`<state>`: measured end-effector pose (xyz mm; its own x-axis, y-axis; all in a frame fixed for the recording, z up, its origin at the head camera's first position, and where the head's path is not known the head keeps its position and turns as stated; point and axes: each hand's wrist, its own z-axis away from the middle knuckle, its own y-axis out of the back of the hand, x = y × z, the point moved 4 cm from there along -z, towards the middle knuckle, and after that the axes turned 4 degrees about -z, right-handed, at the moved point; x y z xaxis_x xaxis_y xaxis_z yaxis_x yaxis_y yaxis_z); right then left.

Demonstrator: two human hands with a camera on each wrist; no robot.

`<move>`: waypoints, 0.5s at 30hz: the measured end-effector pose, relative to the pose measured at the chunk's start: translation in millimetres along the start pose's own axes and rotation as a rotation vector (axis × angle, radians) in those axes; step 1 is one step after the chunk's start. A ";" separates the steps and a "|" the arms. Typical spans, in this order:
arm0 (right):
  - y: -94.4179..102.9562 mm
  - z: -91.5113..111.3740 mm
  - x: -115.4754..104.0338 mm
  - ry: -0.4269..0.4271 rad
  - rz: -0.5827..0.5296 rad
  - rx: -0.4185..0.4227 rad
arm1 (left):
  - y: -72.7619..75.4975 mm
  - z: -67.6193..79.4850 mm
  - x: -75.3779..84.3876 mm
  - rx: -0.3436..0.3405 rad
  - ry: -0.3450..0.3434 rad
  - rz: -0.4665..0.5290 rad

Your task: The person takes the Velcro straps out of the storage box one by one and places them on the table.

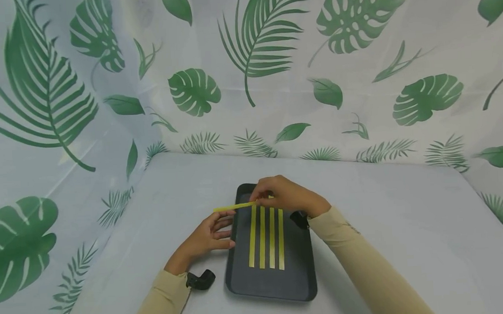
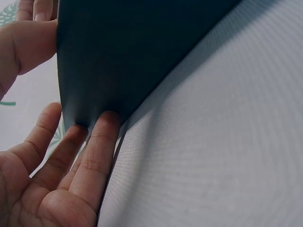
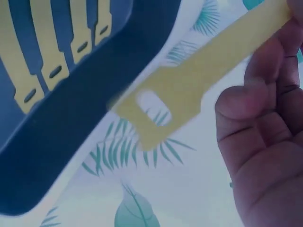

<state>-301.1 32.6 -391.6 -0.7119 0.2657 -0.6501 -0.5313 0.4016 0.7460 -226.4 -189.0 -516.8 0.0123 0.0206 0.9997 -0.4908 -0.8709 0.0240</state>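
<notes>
My right hand (image 1: 285, 193) is over the far end of a dark tray (image 1: 298, 278), pinching one end of a yellow hook-and-loop cable tie (image 1: 233, 207). The tie's slotted head (image 3: 182, 94) sticks out past the tray's rim in the right wrist view. Several matching yellow cable ties (image 1: 262, 242) lie side by side, lengthwise, in the tray. Along the tray's left side is my left hand (image 1: 206, 235), fingers spread and loosely extended. Its fingertips (image 2: 106, 125) rest against the tray's outer wall (image 2: 128, 42) in the left wrist view.
The tray stands on a white-covered table (image 1: 392, 244). White sheeting with green leaf prints (image 1: 197, 91) hangs behind and at the left. A black wrist camera (image 1: 201, 280) sits on the left wrist, another (image 1: 299, 219) on the right.
</notes>
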 end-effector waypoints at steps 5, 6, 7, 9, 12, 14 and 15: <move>8.0 11.0 -3.5 -0.018 -0.018 0.041 | 0.6 0.6 1.2 0.001 -0.019 -0.006; 9.3 13.2 -3.7 -0.027 -0.024 0.049 | 0.7 0.7 1.3 0.002 -0.025 -0.003; 10.4 15.3 -3.6 -0.036 -0.035 0.057 | 0.8 0.7 1.5 0.002 -0.030 -0.003; 12.3 19.8 -3.5 -0.061 -0.052 0.074 | 0.7 0.7 1.4 -0.001 -0.040 -0.003; 14.5 27.8 -4.6 -0.092 -0.067 0.099 | 0.6 0.3 0.6 -0.007 -0.050 -0.015; 14.8 33.9 -4.7 -0.103 -0.070 0.109 | 0.5 0.3 0.3 -0.008 -0.053 -0.025; 14.7 37.2 -5.0 -0.108 -0.073 0.110 | 0.4 0.4 0.4 -0.007 -0.053 -0.026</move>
<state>-288.3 69.7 -382.7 -0.6164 0.3225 -0.7184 -0.5221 0.5156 0.6794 -226.2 -189.5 -516.4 0.0708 0.0169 0.9973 -0.4960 -0.8669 0.0499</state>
